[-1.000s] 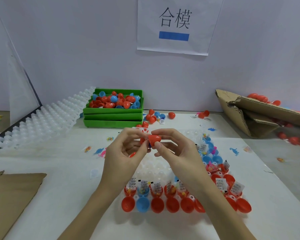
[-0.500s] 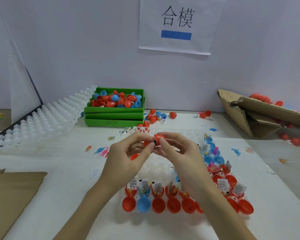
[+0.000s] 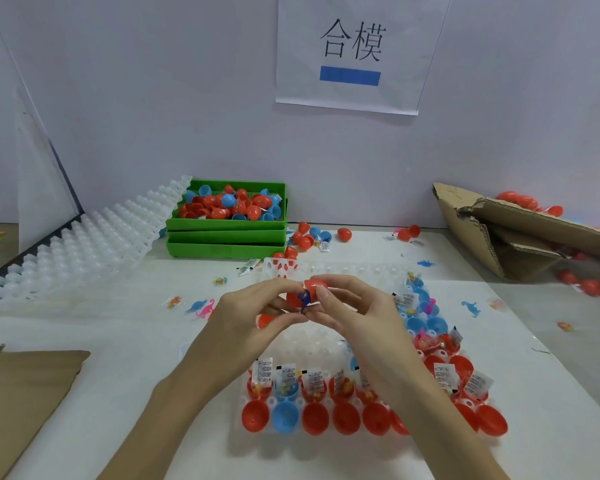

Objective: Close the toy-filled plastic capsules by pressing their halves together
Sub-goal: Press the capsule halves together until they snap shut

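Note:
Both hands meet above the clear capsule tray (image 3: 312, 344). My right hand (image 3: 357, 317) pinches a red capsule half (image 3: 315, 287) between thumb and fingers. My left hand (image 3: 246, 320) grips the other red half (image 3: 293, 299), mostly hidden by its fingers. A small dark blue toy (image 3: 303, 300) sticks out in the gap between the two halves. Along the tray's near edge stands a row of open red and blue capsules (image 3: 314, 403) with toys and paper slips inside.
Stacked green bins (image 3: 226, 237) with red and blue halves stand at the back. White trays (image 3: 84, 244) lean at back left, a torn cardboard box (image 3: 520, 233) lies at right, flat cardboard (image 3: 21, 393) at near left. Loose capsules and small toys dot the table.
The two red halves have come slightly apart, and the dark blue toy now shows between them. Both hands stay together above the tray.

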`<move>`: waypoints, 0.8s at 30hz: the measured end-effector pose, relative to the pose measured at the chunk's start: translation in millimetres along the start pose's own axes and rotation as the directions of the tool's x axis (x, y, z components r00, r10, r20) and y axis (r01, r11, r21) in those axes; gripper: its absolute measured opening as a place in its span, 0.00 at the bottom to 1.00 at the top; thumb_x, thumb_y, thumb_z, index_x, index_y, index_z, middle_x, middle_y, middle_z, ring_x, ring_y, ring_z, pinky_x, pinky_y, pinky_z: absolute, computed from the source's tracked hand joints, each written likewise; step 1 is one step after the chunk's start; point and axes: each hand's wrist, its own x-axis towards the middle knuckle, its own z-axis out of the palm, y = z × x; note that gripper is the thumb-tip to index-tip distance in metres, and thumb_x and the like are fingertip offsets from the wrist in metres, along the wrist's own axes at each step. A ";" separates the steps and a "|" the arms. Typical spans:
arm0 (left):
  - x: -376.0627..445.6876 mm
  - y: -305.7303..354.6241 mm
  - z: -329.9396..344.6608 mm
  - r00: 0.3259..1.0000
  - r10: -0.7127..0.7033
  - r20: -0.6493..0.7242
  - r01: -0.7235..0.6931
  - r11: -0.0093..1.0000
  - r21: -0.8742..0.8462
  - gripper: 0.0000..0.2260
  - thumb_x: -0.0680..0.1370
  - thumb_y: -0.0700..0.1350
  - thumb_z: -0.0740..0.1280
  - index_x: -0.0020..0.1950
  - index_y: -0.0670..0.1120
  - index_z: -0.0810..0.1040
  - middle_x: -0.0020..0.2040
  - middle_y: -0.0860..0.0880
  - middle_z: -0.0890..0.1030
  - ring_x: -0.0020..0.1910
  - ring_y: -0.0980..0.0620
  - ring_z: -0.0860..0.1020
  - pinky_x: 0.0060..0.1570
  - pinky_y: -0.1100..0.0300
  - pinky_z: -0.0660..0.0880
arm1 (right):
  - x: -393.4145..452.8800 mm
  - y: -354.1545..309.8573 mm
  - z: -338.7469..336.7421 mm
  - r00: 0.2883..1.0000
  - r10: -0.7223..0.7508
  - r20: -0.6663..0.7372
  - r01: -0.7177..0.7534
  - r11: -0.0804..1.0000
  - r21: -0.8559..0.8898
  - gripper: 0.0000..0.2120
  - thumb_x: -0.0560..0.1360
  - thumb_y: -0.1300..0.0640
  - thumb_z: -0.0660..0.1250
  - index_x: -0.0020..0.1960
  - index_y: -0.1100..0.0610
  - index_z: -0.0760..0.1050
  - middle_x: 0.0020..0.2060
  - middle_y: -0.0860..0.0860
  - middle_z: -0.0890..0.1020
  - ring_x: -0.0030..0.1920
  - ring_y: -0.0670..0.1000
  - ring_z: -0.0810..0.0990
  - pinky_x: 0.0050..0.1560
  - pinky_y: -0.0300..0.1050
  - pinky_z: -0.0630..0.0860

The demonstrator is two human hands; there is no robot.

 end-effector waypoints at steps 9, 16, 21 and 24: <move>-1.8 -0.7 6.6 0.989 -0.138 -0.047 0.133 0.987 -0.093 0.13 0.82 0.40 0.69 0.66 0.50 0.81 0.54 0.55 0.86 0.50 0.58 0.86 0.52 0.59 0.83 | 0.0 -1.3 0.5 0.999 -0.029 0.033 0.028 0.999 0.015 0.07 0.79 0.57 0.73 0.57 0.53 0.84 0.49 0.50 0.88 0.49 0.50 0.88 0.48 0.36 0.82; -1.7 6.1 17.2 0.969 -0.184 -0.162 0.157 0.974 -0.166 0.17 0.83 0.37 0.68 0.70 0.49 0.81 0.61 0.56 0.84 0.59 0.60 0.82 0.55 0.68 0.79 | -2.8 1.0 5.8 0.994 -0.103 0.026 0.103 0.995 -0.009 0.08 0.79 0.61 0.73 0.56 0.51 0.84 0.50 0.49 0.88 0.50 0.51 0.88 0.53 0.38 0.82; -1.4 5.0 17.2 0.960 -0.199 -0.196 0.158 0.966 -0.203 0.15 0.83 0.39 0.67 0.68 0.48 0.82 0.59 0.55 0.86 0.58 0.60 0.83 0.55 0.67 0.79 | -3.5 1.6 9.0 0.989 -0.147 0.012 0.147 0.989 0.010 0.08 0.80 0.62 0.72 0.56 0.51 0.84 0.50 0.50 0.87 0.50 0.51 0.88 0.51 0.38 0.82; 1.4 3.6 11.1 0.920 -0.378 -0.104 0.289 0.834 -0.471 0.13 0.81 0.40 0.71 0.63 0.51 0.86 0.54 0.53 0.88 0.55 0.55 0.86 0.56 0.62 0.81 | -3.8 2.2 9.7 0.989 -0.149 0.014 0.149 0.989 -0.001 0.08 0.80 0.61 0.71 0.58 0.52 0.83 0.51 0.50 0.87 0.50 0.51 0.88 0.54 0.42 0.83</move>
